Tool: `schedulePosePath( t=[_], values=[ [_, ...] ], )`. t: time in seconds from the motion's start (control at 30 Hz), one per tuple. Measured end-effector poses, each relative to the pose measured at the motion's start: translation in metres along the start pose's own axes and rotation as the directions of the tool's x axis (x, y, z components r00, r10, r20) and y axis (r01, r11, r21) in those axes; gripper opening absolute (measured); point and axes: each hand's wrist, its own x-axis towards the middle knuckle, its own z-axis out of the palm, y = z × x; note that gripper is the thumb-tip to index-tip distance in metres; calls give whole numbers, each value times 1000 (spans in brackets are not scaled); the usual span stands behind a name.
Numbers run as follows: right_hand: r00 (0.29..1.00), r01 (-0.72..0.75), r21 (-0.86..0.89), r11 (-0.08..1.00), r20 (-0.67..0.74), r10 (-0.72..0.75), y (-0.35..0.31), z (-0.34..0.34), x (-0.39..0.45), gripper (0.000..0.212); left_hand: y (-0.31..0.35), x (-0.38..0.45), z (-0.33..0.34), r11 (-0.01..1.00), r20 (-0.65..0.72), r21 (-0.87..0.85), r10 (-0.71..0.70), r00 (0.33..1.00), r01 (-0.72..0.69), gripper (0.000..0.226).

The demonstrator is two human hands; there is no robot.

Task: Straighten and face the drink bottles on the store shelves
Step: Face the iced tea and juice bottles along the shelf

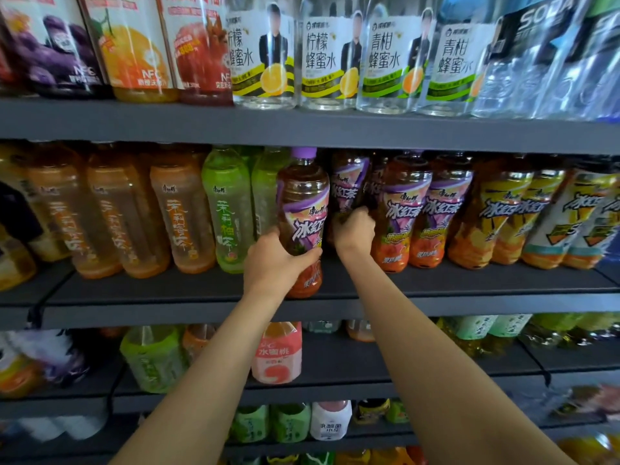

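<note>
Bare forearms reach up from the lower edge of the view toward the middle shelf (469, 290), a dark grey metal board.

Left hand (273, 263): we note the fingers and thumb curled round the lower half of a purple-capped iced tea bottle (303, 209). It stands at the front edge of the middle shelf, forward of its row, roughly upright, label facing us.

Right hand (355, 231): we see it just right of that bottle and deeper in, fingers curled onto a second purple-label bottle (349, 186) behind the front row. The fingertips are hidden, so we record the grip as probable contact round the bottle's waist.

Right of the hands: two more purple-label tea bottles (419, 209) at the row front, then yellow-label tea bottles (503, 209). Left of the held bottle: green jasmine tea bottles (228, 209), then orange-tinted ones (181, 209).

Below, nearer to us, a lower shelf carries a pink peach drink (276, 354) and a green bottle (152, 360), spaced apart.

Above, farthest up, the top shelf (302, 129) holds clear honey-water bottles (322, 58) with yellow and green label bands, juice bottles (134, 52) to their left, and soda water (543, 52) at right.
</note>
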Motion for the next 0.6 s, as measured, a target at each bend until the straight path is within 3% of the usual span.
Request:
schedulePosePath(
  t=[0.17, 0.3, 0.47, 0.53, 0.6],
  values=[
    [990, 136, 28, 990, 22, -136, 16, -12, -28, 47, 4, 3, 9, 1000, 7, -16, -11, 1000, 11, 50],
    [966, 256, 121, 959, 5, -259, 36, -45, -44, 20, 14, 8, 26, 999, 2, -28, -20, 1000, 20, 52],
    [921, 275, -28, 961, -279, -272, 56, -88, -35, 16, 31, 19, 54, 1000, 22, -6, -19, 1000, 19, 51],
    [934, 221, -71, 973, -273, -232, 66, -96, -29, 29, 36, 19, 65, 999, 14, -32, -20, 1000, 20, 51],
    [973, 173, -136, 975, -132, -191, 76, -94, -23, 52, 35, 17, 76, 999, -4, -52, -13, 1000, 12, 54]
  ],
)
